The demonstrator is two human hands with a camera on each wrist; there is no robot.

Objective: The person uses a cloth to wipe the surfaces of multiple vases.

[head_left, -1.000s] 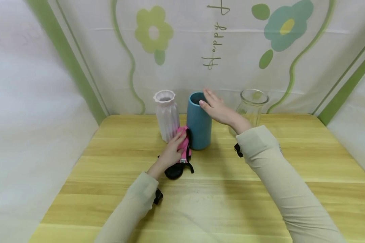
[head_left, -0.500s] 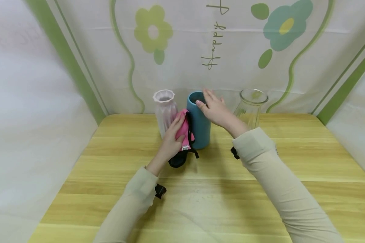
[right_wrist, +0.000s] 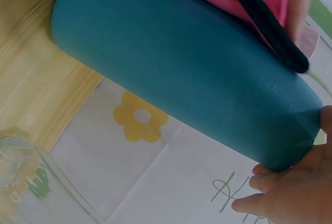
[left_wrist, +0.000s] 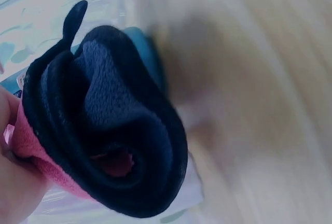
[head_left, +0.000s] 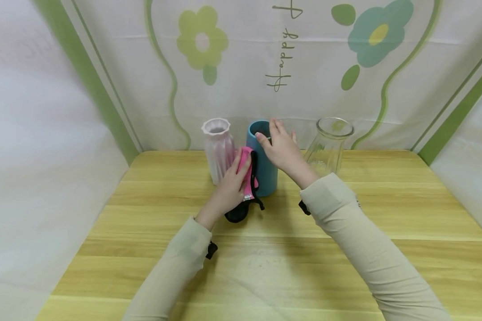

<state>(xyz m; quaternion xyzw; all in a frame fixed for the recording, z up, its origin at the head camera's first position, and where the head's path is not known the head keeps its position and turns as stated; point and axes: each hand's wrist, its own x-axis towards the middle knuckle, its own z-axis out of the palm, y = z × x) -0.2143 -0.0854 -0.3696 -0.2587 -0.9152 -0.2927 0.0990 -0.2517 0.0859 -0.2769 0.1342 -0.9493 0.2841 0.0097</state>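
Observation:
A blue vase [head_left: 267,178] stands upright near the table's back. At its top, my right hand [head_left: 284,152] holds the rim, thumb lying over the opening and fingers along the right side. My left hand [head_left: 225,192] grips a cloth [head_left: 249,189], pink with black trim, against the vase's left side. In the left wrist view the cloth [left_wrist: 122,89] is bunched, its dark fleecy face folded inward. The right wrist view shows the vase [right_wrist: 171,79] with a speckled, wet-looking patch near its top, and my right fingertips [right_wrist: 267,175] at the rim.
To the left stands a pale pink fluted vase [head_left: 218,156], close beside my left hand. A clear glass vase [head_left: 329,147] is on the right, partly behind my right forearm. A printed white curtain [head_left: 241,58] hangs behind the wooden table [head_left: 257,267].
My left hand has carried the cloth up along the blue vase, then slightly right against it. My right hand has shifted a little at the rim; the vases stay in place.

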